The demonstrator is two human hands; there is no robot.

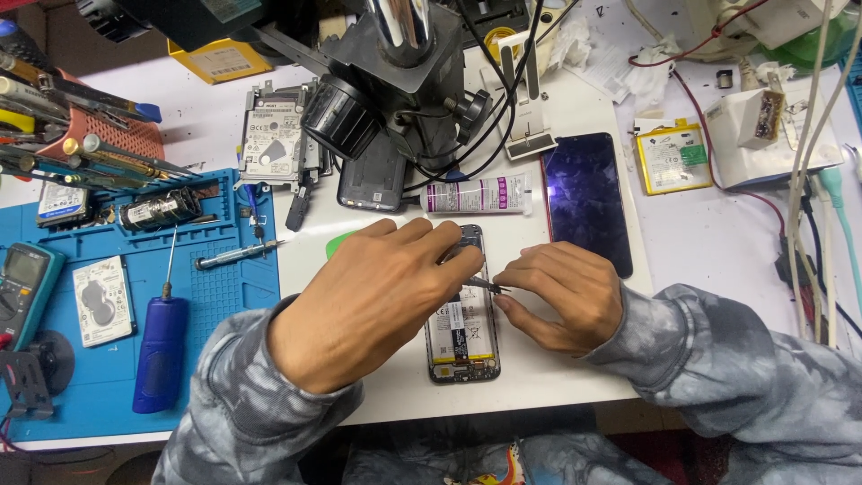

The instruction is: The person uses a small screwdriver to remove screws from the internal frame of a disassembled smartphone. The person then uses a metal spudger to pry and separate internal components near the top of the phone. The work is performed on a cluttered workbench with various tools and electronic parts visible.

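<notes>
A single head-worn camera looks steeply down from the person's own seat onto a white bench (575, 377), close enough that both forearms run off the bottom edge. The left hand (377, 301) and right hand (561, 296) sit near the centre of the frame. The view faces away from the person's body, toward a microscope stand (395, 81) at the top edge. A blue work mat (224, 305) fills the left side.
</notes>
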